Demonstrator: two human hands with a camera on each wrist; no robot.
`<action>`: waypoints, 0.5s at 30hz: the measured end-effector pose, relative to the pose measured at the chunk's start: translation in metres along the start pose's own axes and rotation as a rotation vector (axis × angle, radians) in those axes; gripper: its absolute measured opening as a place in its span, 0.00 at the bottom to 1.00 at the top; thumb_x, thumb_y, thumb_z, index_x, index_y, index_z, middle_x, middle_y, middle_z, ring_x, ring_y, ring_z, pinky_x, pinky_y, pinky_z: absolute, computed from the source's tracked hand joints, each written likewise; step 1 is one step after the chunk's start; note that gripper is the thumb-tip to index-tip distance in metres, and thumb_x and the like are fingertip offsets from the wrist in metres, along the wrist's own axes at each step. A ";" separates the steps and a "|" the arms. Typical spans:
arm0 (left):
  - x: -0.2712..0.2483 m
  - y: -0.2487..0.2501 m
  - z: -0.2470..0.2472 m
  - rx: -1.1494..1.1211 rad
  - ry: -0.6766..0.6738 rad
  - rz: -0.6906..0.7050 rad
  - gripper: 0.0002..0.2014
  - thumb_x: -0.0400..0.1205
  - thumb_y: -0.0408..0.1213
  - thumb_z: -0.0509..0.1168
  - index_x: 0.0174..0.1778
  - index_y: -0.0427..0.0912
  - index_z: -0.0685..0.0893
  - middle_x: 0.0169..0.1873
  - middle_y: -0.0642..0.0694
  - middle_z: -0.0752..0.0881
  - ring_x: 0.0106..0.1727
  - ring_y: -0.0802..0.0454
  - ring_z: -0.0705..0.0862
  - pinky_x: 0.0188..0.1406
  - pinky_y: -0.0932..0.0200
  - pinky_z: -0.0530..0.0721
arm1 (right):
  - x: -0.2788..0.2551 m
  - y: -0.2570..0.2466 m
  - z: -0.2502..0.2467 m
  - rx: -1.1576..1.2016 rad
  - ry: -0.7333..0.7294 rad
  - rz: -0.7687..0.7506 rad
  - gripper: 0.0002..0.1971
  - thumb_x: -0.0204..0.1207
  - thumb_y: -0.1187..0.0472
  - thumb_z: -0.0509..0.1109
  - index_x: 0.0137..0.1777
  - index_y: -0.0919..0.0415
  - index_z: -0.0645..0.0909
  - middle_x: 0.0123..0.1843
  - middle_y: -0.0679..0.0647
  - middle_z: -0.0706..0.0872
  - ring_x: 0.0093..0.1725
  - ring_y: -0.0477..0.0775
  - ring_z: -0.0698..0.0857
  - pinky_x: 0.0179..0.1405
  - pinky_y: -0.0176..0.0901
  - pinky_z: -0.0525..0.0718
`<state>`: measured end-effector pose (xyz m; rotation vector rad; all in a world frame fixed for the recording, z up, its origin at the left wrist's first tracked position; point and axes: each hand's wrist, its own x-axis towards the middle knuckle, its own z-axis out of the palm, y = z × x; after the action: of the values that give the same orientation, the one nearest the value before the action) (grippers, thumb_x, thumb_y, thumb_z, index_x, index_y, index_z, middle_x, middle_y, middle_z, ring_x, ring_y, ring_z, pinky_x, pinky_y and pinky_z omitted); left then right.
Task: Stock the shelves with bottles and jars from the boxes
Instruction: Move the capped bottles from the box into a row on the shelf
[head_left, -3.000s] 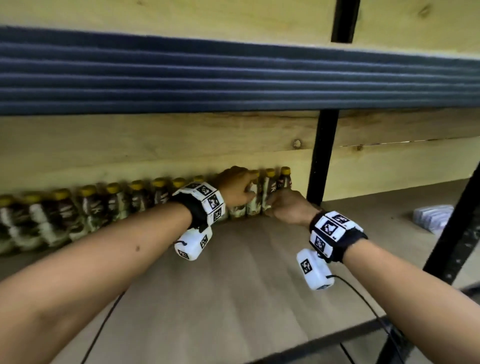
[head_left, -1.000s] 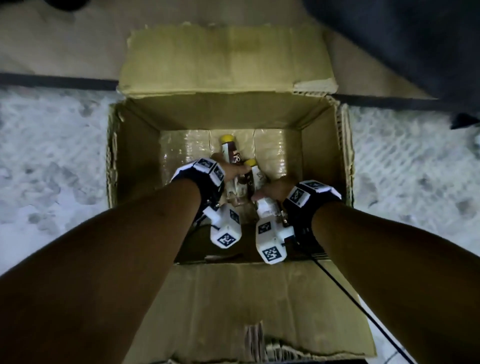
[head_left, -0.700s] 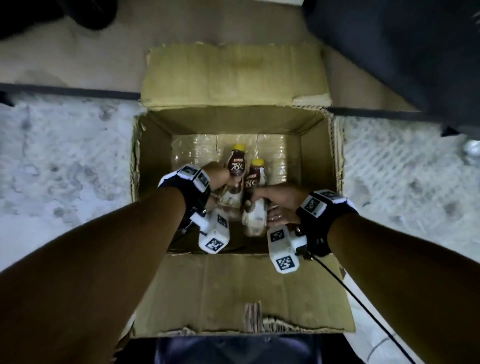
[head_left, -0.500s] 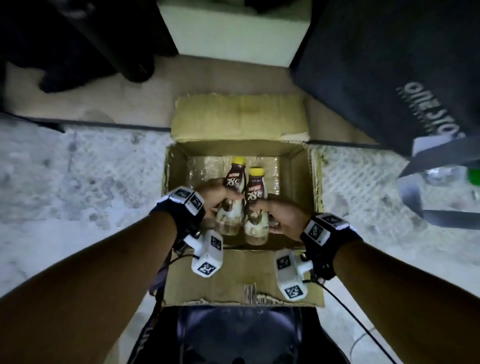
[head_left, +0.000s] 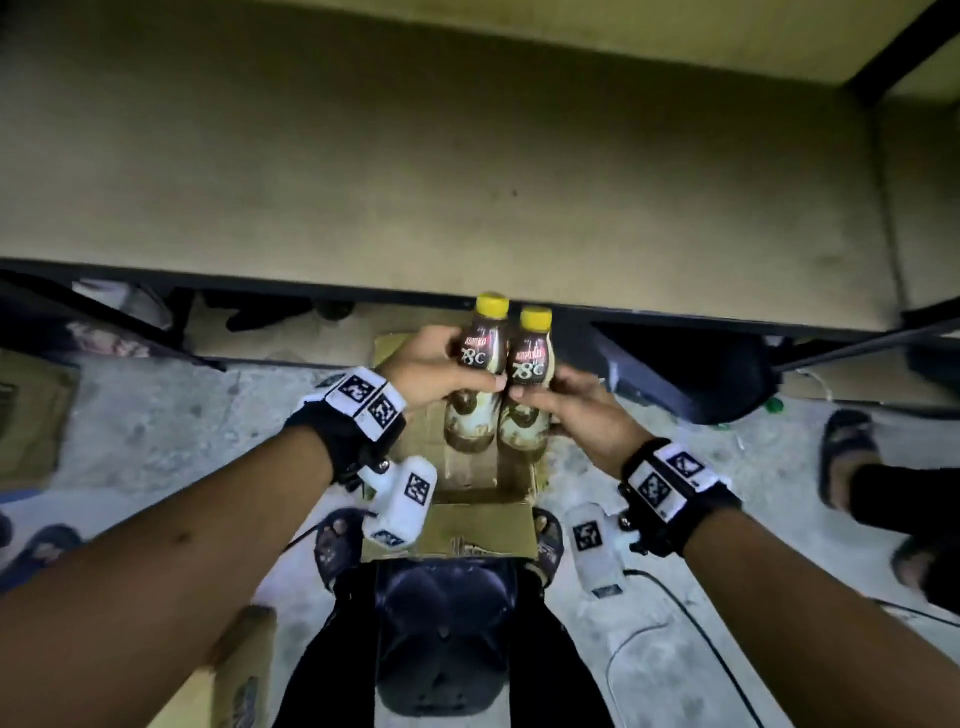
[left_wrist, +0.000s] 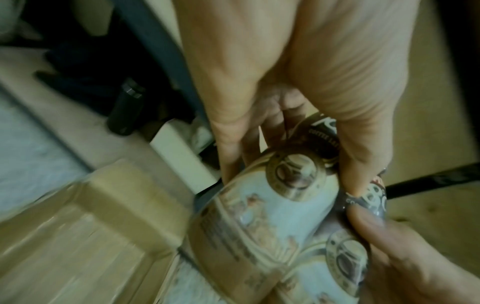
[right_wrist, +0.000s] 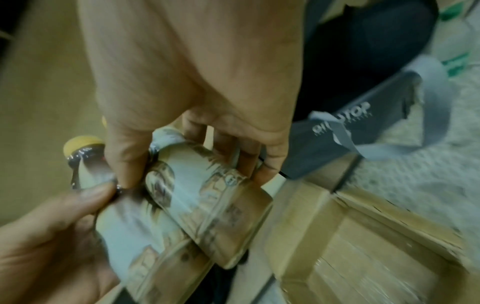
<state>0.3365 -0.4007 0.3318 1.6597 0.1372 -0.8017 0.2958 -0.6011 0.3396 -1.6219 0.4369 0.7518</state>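
Note:
Two coffee bottles with yellow caps and brown-and-cream labels stand upright side by side in the air. My left hand (head_left: 436, 371) grips the left bottle (head_left: 477, 364) around its middle. My right hand (head_left: 576, 410) grips the right bottle (head_left: 529, 384) the same way. The bottles touch, and they hang above the open cardboard box (head_left: 467, 483) on the floor, just in front of the wooden shelf (head_left: 467, 156). In the left wrist view my fingers wrap the left bottle (left_wrist: 272, 216). In the right wrist view they wrap the right bottle (right_wrist: 207, 195).
The shelf's dark metal front edge (head_left: 260, 278) runs across just behind the bottle caps. A dark bag (head_left: 691, 374) lies under the shelf to the right. Another person's sandalled feet (head_left: 852, 457) stand at the right. A cable (head_left: 675, 623) trails on the concrete floor.
My hands left the row on the shelf, went into the box, each gripped a bottle, and lifted both out and up toward the shelf edge.

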 end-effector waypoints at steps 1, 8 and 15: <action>-0.010 0.023 0.000 0.041 0.009 0.042 0.22 0.62 0.34 0.83 0.52 0.40 0.88 0.47 0.45 0.92 0.53 0.47 0.90 0.63 0.42 0.83 | -0.013 -0.017 -0.003 -0.008 0.020 -0.046 0.17 0.70 0.58 0.80 0.60 0.53 0.87 0.53 0.49 0.92 0.54 0.47 0.91 0.53 0.44 0.85; -0.107 0.196 -0.001 0.209 0.078 0.370 0.18 0.64 0.29 0.82 0.48 0.41 0.87 0.41 0.47 0.91 0.41 0.56 0.88 0.53 0.52 0.87 | -0.137 -0.153 -0.028 -0.035 0.163 -0.417 0.17 0.69 0.68 0.80 0.58 0.63 0.87 0.53 0.59 0.92 0.55 0.57 0.90 0.59 0.52 0.88; -0.173 0.330 -0.010 0.331 0.237 0.704 0.24 0.60 0.37 0.84 0.52 0.43 0.86 0.44 0.48 0.91 0.46 0.56 0.90 0.55 0.51 0.88 | -0.223 -0.263 -0.045 -0.125 0.244 -0.793 0.15 0.71 0.67 0.79 0.58 0.65 0.86 0.53 0.59 0.92 0.52 0.51 0.90 0.51 0.38 0.87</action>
<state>0.3757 -0.4220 0.7018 1.9304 -0.4194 -0.0912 0.3198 -0.6226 0.6859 -1.8177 -0.1040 -0.0183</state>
